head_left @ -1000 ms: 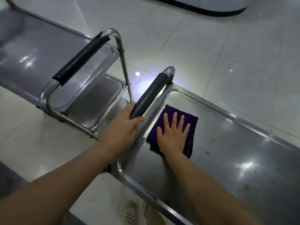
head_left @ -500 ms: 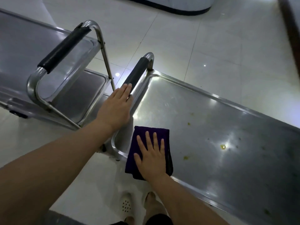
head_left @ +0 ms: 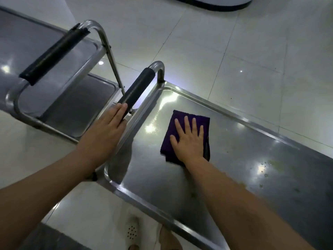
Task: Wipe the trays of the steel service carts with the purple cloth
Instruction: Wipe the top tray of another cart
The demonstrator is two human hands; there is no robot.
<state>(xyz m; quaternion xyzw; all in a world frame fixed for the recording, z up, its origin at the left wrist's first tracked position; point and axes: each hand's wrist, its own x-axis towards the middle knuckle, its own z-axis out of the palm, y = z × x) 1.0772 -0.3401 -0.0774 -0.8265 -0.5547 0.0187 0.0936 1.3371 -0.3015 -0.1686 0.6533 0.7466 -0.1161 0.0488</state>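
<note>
A folded purple cloth [head_left: 175, 123] lies flat on the top tray [head_left: 234, 150] of the near steel cart. My right hand [head_left: 188, 139] presses on the cloth with its fingers spread flat. My left hand [head_left: 106, 130] rests on the near end of that cart's black foam handle [head_left: 137, 89], fingers straight over the bar; whether the thumb wraps under it is hidden. Small yellowish spots and droplets [head_left: 263, 168] mark the tray to the right of the cloth.
A second steel cart [head_left: 77, 103] with its own black-padded handle [head_left: 54, 55] stands close on the left, its trays showing. White tiled floor surrounds both. My feet in pale perforated slippers [head_left: 132, 230] stand below the tray's near rim. A dark-edged base [head_left: 212, 4] sits far off.
My right hand has slid the cloth away from the tray's near rim toward its far side. My left hand has stayed on the handle's end.
</note>
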